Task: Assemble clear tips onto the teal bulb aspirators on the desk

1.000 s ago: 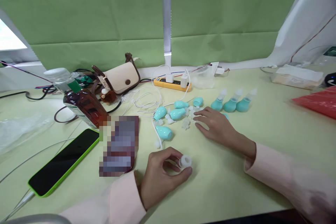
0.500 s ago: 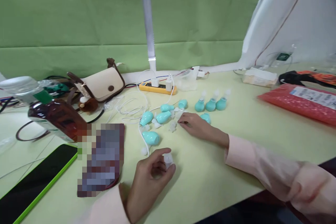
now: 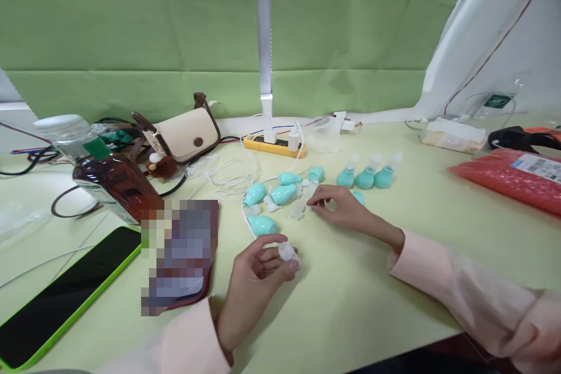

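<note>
Between thumb and fingers, my left hand (image 3: 252,283) grips a small translucent white plastic fitting (image 3: 287,252), its round open end facing up. My right hand (image 3: 339,205) is over the table with thumb and fingertips pinched together; what they hold, if anything, is too small to make out. Small clear plastic pieces (image 3: 298,211) lie just left of those fingertips. Several glossy teal rubber bulbs (image 3: 284,193) lie around them, one teal bulb (image 3: 263,224) closer to my left hand. Behind my right hand, three teal bulbs with clear tips (image 3: 365,178) stand upright in a row.
Left of my hands lie a blurred-out phone-like object (image 3: 186,257) and a green-edged black phone (image 3: 72,292). A bottle of dark liquid (image 3: 116,184) leans there, near a cream handbag (image 3: 184,135). A yellow power strip (image 3: 274,145) with white cables is behind; a red package (image 3: 508,178) is right.
The whole view has shifted a little. My left hand has turned the clear fitting so its round end now shows. My right hand stays by the clear pieces, fingers still pinched.
</note>
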The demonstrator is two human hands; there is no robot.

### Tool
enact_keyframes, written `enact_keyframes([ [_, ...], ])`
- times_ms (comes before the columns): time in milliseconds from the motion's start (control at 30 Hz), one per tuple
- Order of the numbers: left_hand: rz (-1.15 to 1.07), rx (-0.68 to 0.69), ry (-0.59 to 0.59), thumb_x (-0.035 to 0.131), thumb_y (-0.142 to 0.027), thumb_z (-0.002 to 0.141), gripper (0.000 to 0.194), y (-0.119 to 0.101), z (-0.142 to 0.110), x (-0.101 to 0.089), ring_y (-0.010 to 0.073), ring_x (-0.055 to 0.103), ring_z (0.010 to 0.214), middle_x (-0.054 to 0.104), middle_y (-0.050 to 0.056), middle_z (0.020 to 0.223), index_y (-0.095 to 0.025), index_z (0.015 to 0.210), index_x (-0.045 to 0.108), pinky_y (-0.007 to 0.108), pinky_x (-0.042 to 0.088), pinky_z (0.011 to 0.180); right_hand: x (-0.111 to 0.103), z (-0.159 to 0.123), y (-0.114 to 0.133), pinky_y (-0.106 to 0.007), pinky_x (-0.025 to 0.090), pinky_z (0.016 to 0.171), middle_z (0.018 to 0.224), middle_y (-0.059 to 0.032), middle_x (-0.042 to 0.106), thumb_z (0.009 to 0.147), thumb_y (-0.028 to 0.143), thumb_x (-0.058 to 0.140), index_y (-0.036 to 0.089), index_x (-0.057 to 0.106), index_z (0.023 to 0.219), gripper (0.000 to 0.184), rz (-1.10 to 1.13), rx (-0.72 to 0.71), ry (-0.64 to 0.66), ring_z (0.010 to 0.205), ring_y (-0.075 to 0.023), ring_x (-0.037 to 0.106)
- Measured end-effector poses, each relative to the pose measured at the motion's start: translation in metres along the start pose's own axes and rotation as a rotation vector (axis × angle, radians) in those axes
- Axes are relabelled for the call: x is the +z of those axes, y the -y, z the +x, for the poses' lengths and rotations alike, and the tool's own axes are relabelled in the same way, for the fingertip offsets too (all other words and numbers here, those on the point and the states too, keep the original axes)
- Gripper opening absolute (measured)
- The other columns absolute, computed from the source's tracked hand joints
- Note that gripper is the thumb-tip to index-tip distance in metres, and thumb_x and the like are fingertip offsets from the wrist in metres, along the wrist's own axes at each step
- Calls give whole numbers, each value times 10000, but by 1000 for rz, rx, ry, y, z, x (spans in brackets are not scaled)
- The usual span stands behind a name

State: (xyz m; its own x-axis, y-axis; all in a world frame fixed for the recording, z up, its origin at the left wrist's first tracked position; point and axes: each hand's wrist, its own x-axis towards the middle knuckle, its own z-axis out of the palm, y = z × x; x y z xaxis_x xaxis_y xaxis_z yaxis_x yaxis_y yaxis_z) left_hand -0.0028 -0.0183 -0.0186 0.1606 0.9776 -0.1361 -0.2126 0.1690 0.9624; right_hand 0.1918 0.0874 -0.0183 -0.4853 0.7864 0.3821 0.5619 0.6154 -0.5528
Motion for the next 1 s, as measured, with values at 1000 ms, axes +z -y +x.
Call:
enact_keyframes([
  [1000,-73,-146,-24,653,-276,645,336,-7,0,1,208,652,681,682,36,662,-158,884,449,298,515,615,20,-33,64,-241,476,682,757,-26,632,635,216,639,159,660,751,132,918,410,203,709,-120,581],
])
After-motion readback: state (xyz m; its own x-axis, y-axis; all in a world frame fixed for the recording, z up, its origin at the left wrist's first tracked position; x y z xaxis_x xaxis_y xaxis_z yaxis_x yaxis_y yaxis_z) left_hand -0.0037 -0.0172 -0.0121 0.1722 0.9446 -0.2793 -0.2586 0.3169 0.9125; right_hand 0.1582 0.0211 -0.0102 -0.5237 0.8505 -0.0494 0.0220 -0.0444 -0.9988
